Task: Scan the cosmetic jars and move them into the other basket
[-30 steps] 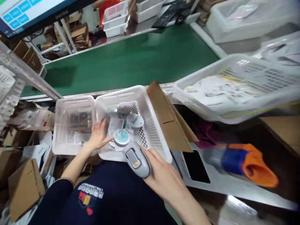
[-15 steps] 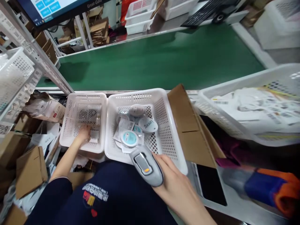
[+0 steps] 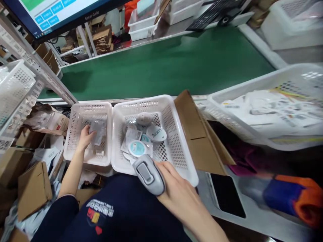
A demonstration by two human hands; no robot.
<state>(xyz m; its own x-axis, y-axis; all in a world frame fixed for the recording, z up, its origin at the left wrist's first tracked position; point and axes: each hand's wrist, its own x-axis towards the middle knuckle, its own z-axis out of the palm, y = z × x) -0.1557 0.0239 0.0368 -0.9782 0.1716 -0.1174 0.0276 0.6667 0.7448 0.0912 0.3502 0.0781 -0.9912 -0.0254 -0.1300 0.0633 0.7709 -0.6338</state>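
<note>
My left hand is inside the smaller white basket, its fingers closed on the edge of a clear plastic packet. Below that packet, a small pale item lies on the basket floor. In my right hand is a grey barcode scanner, held over the front rim of the larger white basket. That basket contains several round and bagged items, among them a white oval case with lettering and a packet with a round blue label.
A green conveyor belt runs behind the baskets. Right of them stand an open cardboard box and a basket of white labelled packets. A black phone-like slab lies nearby. A monitor hangs at upper left; cartons crowd the left side.
My left hand has raised the clear packet from the smaller basket's floor. The scanner stays in my right hand, its orange light no longer showing. The view has shifted slightly.
</note>
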